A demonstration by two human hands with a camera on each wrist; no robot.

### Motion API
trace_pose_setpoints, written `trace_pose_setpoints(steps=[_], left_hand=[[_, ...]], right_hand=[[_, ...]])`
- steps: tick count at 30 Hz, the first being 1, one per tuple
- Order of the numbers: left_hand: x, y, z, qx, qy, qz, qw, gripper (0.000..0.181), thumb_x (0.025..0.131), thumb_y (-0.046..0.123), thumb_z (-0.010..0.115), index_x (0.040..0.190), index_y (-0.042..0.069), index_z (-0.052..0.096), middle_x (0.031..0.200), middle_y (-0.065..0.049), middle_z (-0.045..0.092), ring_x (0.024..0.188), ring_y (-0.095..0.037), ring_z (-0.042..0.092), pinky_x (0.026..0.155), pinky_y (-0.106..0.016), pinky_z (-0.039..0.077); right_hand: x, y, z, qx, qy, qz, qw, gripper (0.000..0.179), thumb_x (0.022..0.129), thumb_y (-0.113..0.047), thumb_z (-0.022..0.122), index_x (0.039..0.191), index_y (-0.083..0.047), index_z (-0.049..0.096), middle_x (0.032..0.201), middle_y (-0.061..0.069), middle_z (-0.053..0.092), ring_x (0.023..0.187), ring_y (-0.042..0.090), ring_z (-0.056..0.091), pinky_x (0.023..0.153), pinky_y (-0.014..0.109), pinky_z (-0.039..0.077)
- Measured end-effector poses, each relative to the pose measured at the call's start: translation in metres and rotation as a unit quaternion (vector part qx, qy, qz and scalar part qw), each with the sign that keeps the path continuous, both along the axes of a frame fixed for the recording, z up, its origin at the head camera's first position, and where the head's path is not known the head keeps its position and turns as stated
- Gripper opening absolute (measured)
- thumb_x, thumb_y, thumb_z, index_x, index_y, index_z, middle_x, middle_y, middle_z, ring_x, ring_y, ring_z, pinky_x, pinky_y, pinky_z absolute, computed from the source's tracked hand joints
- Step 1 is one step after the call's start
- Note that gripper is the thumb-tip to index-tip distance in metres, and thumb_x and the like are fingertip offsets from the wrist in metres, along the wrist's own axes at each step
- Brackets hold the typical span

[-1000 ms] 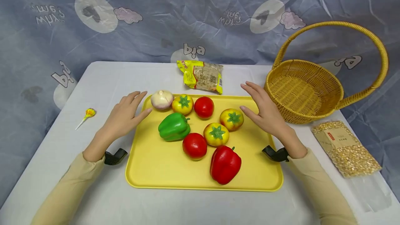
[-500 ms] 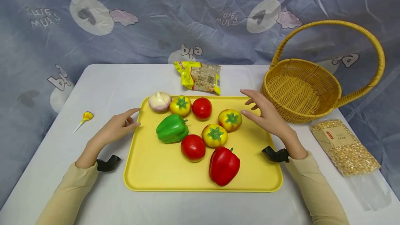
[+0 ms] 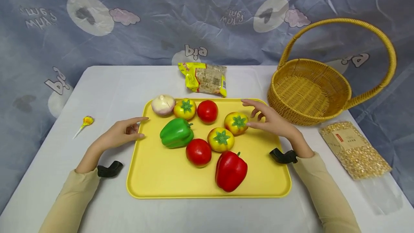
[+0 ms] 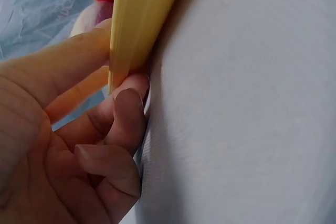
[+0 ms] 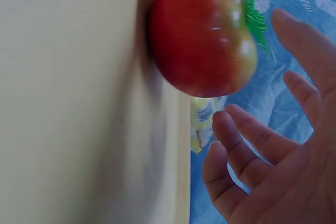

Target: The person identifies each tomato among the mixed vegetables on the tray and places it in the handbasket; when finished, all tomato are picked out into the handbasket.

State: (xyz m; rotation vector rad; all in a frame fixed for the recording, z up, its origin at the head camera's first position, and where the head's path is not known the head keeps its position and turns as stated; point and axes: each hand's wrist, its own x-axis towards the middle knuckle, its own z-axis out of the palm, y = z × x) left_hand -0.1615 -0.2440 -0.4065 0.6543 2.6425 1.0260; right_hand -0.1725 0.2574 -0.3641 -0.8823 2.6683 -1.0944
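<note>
On the yellow tray (image 3: 174, 184), my left hand (image 3: 121, 132) holds the left rim. In the left wrist view the thumb lies over the rim, while curled fingers (image 4: 126, 119) sit against its outer side and underside. My right hand (image 3: 271, 118) is beside a yellow-red tomato (image 3: 235, 123) with a green leafy top. Its fingers are spread and loosely bent, with a gap to the tomato (image 5: 202, 35) in the right wrist view. Nearby lie another yellow-red tomato (image 3: 221, 139), a red tomato (image 3: 207, 112) and a red bell pepper (image 3: 231, 172).
A green bell pepper (image 3: 176, 133), a garlic bulb (image 3: 163, 105), a third yellow-red tomato (image 3: 185, 109) and a second red tomato (image 3: 198, 152) share the tray. Around it are a wicker basket (image 3: 307, 118), a corn bag (image 3: 359, 154), a yellow snack bag (image 3: 207, 79) and a lollipop (image 3: 87, 120).
My left hand has moved down and left from above the tray's upper left corner to its left rim. The right hand has lowered toward the nearest yellow-red tomato.
</note>
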Motion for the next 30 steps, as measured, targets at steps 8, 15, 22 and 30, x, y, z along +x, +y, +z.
trace_pose_setpoints(steps=[8,15,22,30], left_hand=[[-0.004,0.0,-0.001,0.024,-0.003,-0.01,0.9997,0.046,0.084,0.016,0.07,0.126,0.003,0.057,0.08,-0.002,0.052,0.062,-0.001,0.043,0.058,-0.018,0.039],[-0.003,0.0,-0.001,0.029,-0.022,-0.001,0.9993,0.047,0.083,0.015,0.07,0.126,0.001,0.056,0.081,-0.003,0.051,0.062,-0.001,0.042,0.058,-0.018,0.038],[-0.002,0.0,-0.004,0.035,-0.038,0.002,0.9987,0.047,0.084,0.016,0.069,0.127,0.001,0.056,0.08,-0.003,0.05,0.062,-0.001,0.041,0.058,-0.018,0.037],[-0.003,-0.002,-0.004,0.036,-0.041,0.015,0.9984,0.047,0.084,0.018,0.069,0.127,0.003,0.056,0.081,-0.003,0.051,0.061,-0.002,0.042,0.057,-0.019,0.037]], right_hand=[[-0.003,0.0,-0.013,0.005,-0.03,0.019,0.9994,0.073,0.082,-0.02,0.073,0.144,-0.012,0.035,0.137,0.013,0.048,0.092,0.023,0.049,0.079,0.035,0.044],[-0.001,-0.007,-0.019,0.004,-0.038,0.038,0.9985,0.073,0.08,-0.023,0.074,0.143,-0.016,0.038,0.133,0.002,0.049,0.093,0.018,0.044,0.08,0.034,0.04],[0.001,-0.012,-0.024,0.018,-0.022,0.043,0.9987,0.073,0.078,-0.028,0.076,0.142,-0.028,0.04,0.135,-0.002,0.049,0.117,0.011,0.042,0.099,0.031,0.033],[-0.003,-0.014,-0.024,0.036,-0.007,0.058,0.9977,0.07,0.08,-0.031,0.075,0.141,-0.032,0.04,0.137,-0.005,0.049,0.122,0.012,0.041,0.102,0.04,0.032]])
